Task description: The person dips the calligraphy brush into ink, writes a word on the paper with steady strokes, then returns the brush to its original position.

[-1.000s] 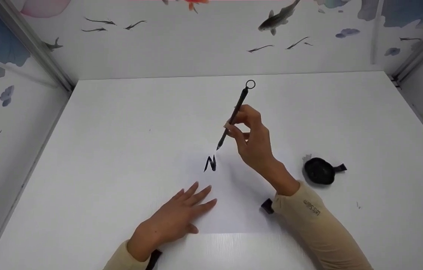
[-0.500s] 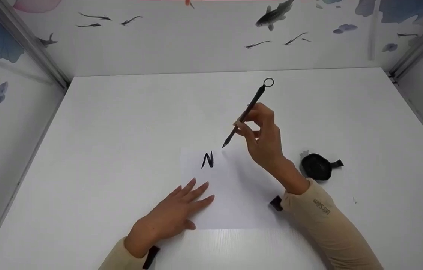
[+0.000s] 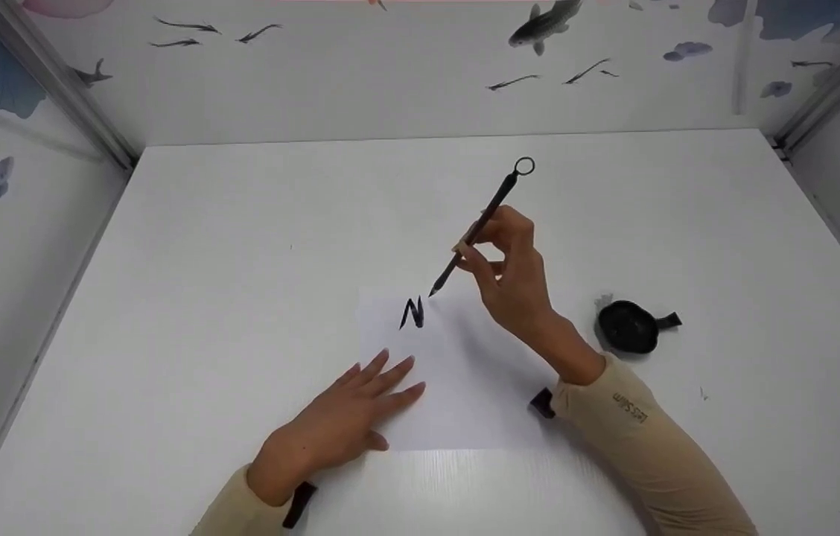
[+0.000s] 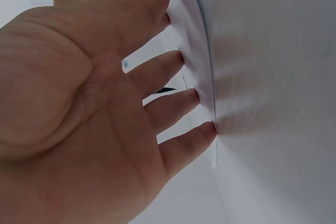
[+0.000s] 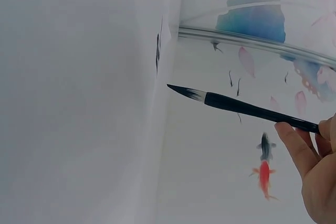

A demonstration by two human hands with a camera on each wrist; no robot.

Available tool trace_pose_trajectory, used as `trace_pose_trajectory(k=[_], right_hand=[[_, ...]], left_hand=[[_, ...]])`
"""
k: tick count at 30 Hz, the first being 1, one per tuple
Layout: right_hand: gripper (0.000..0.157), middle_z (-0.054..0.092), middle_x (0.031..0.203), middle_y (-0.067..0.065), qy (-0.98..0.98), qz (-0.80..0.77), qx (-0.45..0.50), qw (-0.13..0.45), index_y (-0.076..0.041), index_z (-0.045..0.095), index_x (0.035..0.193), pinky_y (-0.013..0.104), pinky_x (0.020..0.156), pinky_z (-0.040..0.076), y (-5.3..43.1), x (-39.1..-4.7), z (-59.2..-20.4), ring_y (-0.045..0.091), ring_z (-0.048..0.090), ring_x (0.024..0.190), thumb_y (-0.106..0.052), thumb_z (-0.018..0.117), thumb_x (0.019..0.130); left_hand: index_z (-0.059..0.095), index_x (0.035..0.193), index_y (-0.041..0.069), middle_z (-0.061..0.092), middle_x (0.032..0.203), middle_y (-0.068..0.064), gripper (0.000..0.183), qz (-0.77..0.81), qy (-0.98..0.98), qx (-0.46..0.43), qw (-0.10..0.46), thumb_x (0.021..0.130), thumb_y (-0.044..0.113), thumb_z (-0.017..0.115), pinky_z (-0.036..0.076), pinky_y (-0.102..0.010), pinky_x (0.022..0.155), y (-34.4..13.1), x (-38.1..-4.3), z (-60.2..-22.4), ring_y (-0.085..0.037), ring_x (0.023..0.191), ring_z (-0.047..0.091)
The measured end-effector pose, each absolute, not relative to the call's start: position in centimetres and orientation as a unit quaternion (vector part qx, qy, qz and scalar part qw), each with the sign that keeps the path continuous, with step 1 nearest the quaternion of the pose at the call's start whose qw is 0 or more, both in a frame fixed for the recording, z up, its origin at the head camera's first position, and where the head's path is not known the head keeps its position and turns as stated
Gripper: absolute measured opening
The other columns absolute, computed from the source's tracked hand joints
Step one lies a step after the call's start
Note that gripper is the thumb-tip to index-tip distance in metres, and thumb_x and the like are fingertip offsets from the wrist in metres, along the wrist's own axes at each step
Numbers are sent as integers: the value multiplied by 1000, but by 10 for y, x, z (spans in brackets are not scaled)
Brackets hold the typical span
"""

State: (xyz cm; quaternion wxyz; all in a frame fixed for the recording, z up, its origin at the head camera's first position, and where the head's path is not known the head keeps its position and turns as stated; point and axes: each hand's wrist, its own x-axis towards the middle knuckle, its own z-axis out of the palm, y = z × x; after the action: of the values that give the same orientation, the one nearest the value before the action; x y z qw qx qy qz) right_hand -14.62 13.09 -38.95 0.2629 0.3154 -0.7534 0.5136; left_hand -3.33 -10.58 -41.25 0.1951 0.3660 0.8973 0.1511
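Observation:
My right hand point(image 3: 520, 279) pinches a black calligraphy brush point(image 3: 491, 208) by its shaft, the ring end tilted up to the right. In the right wrist view the inked bristle tip point(image 5: 184, 92) hangs just off the paper surface. Below and left of the tip, the white sheet of paper point(image 3: 465, 417) bears a black N-shaped mark point(image 3: 412, 313). Spread fingers of my left hand point(image 3: 342, 417) rest on the paper's left part. From the left wrist view, its fingertips point(image 4: 209, 128) touch the sheet, whose edge lifts slightly near the thumb.
A small black ink dish point(image 3: 627, 327) stands right of the paper, beside a grey smudge. A black block-like piece point(image 3: 542, 403) sits by the right sleeve, partly hidden. White panels printed with fish point(image 3: 543, 28) border the white table point(image 3: 241, 223) at back and sides.
The brush and right hand first moved right, away from the N mark, then came back slightly left toward it. My left hand stays on the paper; the whole view has shifted a little.

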Motion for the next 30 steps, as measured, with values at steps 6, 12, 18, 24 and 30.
trace_pose_trajectory(k=[6, 12, 18, 24, 30], right_hand=[[54, 58, 95, 12, -754, 519, 320, 246, -8, 28, 129, 26, 67, 57, 128, -146, -394, 20, 66, 88, 5, 62, 89], [52, 57, 96, 12, -746, 524, 327, 250, -5, 28, 128, 26, 67, 57, 128, -146, -396, 23, 67, 87, 7, 61, 89], [51, 57, 96, 12, -749, 521, 325, 249, -6, 27, 128, 27, 66, 57, 128, -148, -398, 22, 66, 88, 6, 60, 90], [51, 58, 96, 11, -758, 510, 325, 244, -8, 27, 128, 28, 65, 57, 128, -148, -398, 19, 65, 90, 4, 61, 91], [50, 58, 96, 11, -769, 500, 322, 234, -6, 27, 127, 26, 66, 57, 128, -146, -399, 19, 65, 91, 3, 60, 91]], left_hand=[[39, 148, 19, 21, 157, -6, 76, 154, 898, 364, 192, 81, 20, 76, 22, -52, 111, -105, -34, -413, -33, 143, 13], [40, 148, 19, 22, 157, -6, 76, 154, 899, 361, 193, 80, 20, 76, 23, -52, 111, -105, -34, -414, -33, 143, 14], [39, 148, 19, 22, 157, -6, 76, 154, 898, 362, 195, 81, 20, 76, 23, -52, 111, -104, -33, -413, -33, 143, 13], [39, 148, 18, 21, 157, -6, 76, 157, 898, 364, 192, 81, 20, 76, 23, -52, 111, -104, -33, -412, -33, 143, 13], [39, 148, 18, 21, 157, -6, 76, 157, 897, 365, 193, 81, 20, 76, 23, -52, 111, -105, -33, -413, -32, 144, 13]])
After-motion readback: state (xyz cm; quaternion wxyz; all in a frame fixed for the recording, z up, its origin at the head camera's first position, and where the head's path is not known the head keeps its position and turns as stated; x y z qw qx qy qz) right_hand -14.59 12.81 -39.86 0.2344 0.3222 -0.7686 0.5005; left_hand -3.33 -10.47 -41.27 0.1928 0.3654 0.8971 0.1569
